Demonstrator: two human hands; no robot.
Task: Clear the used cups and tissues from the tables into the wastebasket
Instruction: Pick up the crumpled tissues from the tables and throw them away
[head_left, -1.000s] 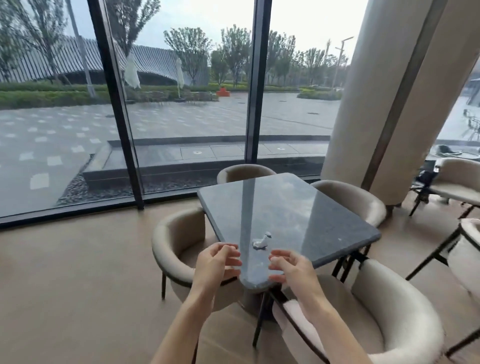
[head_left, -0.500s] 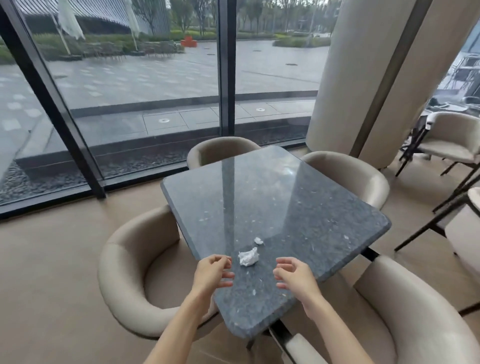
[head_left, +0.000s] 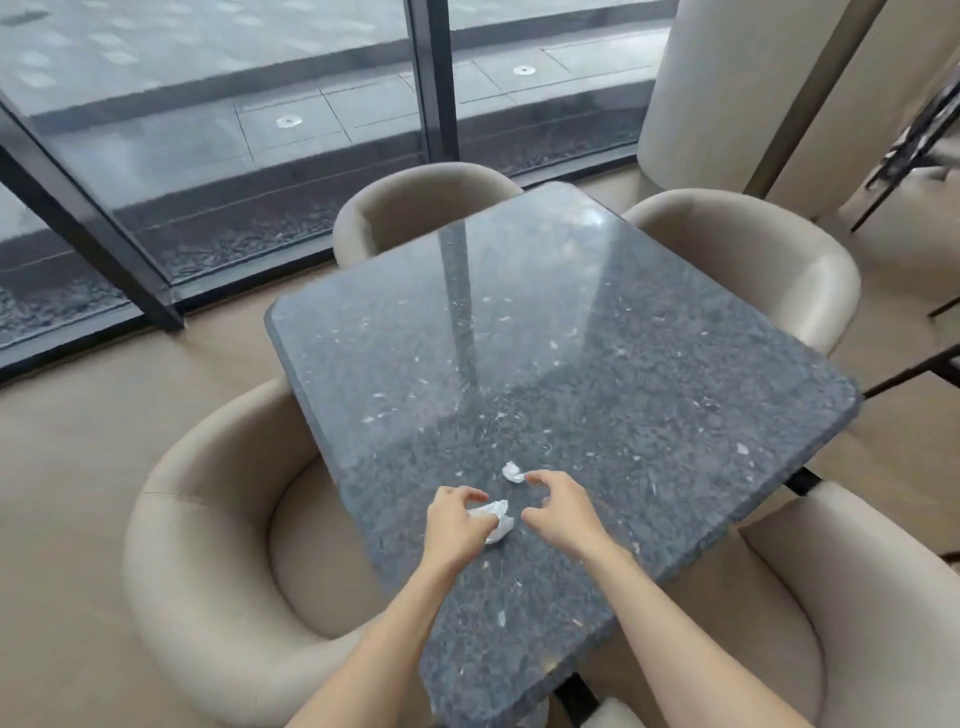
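Observation:
Two crumpled white tissues lie on the near part of a dark speckled stone table (head_left: 597, 364). My left hand (head_left: 457, 525) has its thumb and curled fingers round the larger tissue (head_left: 496, 519), which sticks out to the right of the hand. Just beyond it lies the smaller tissue (head_left: 513, 472). My right hand (head_left: 561, 512) hovers beside it, fingers bent and spread, the index fingertip touching the tissue's right edge. I see no cup or wastebasket.
Four beige tub chairs surround the table: near left (head_left: 208, 545), near right (head_left: 857, 623), far left (head_left: 415, 202) and far right (head_left: 753, 249). A glass wall with dark frames (head_left: 436, 78) runs behind. A wide beige column (head_left: 727, 78) stands at the back right.
My view has come closer and tilted down over the table. Both hands moved forward onto the tissues: the left closed round the larger one, the right reached the smaller one.

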